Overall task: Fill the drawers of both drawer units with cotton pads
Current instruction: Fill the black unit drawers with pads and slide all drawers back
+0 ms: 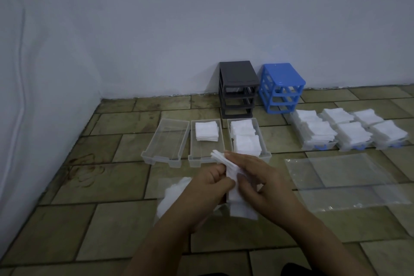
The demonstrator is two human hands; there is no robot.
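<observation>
1. Grip. Both hands hold one stack of cotton pads (226,163) above the floor, just in front of the clear drawers. The left hand (212,182) has its fingers curled round the near side of the stack; the right hand (257,177) lies over the top with its thumb pressed to the pads. The far edge of the stack fans apart and is not held.

2. Loose edge. That fanned edge is the likeliest fault: pads could slide off and drop onto the tiled floor (100,219), which looks stained.

3. Drawers. Of the three clear drawers, the left drawer (167,141) is empty, the middle drawer (193,141) holds one pile at its far end, and the right drawer (259,132) is full. A stack set down askew in the middle one could ride up its wall.

4. Bag underfoot. A clear bag of pads (174,192) lies beneath the left forearm; the image is dim there, so how many remain cannot be told. A wrist could drag it.

5. Overfill. Three heaped drawers (349,134) sit to the right, near the blue unit (282,87) and the grey unit (238,89). Piled that high, pads may snag on re-entry.
</observation>
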